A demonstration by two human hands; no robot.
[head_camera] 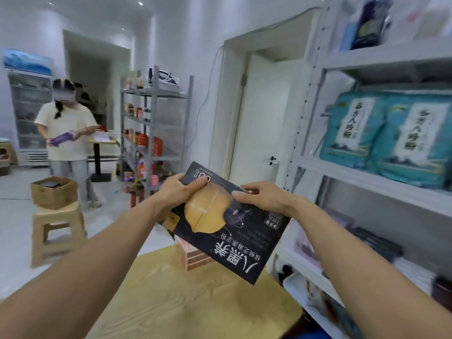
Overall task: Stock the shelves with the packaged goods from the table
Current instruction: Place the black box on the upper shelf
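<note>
Above the far edge of the yellow-covered tabletop (171, 302), a flat dark package (232, 241) with a golden-yellow patch on its front is held in the air by both hands, clear of the table. It is tilted, and its large white lettering reads upside down from this view. The left hand (178, 192) grips the package's far left corner, thumb curled over the front. The right hand (261, 196) holds the far right edge, thumb on the front and fingers behind.

Beneath the package, near the table's far edge, sits a small orange-and-brown striped box (195, 259). Just to the right of the table stands a white metal shelving unit (367, 182). Two teal bags (386, 133) with white labels stand side by side on its middle shelf, a dark bag (369, 23) is on the shelf above, and flat dark packs (376, 241) lie on a lower shelf.

Across the room, a second person (68, 133) in a pale shirt holds a purple pack beside a grey shelving rack (156, 123) stocked with red and orange goods. A brown open box (55, 192) rests on a beige plastic stool (58, 226) to the left, and a glass-door fridge (29, 113) stands against the far left wall.
</note>
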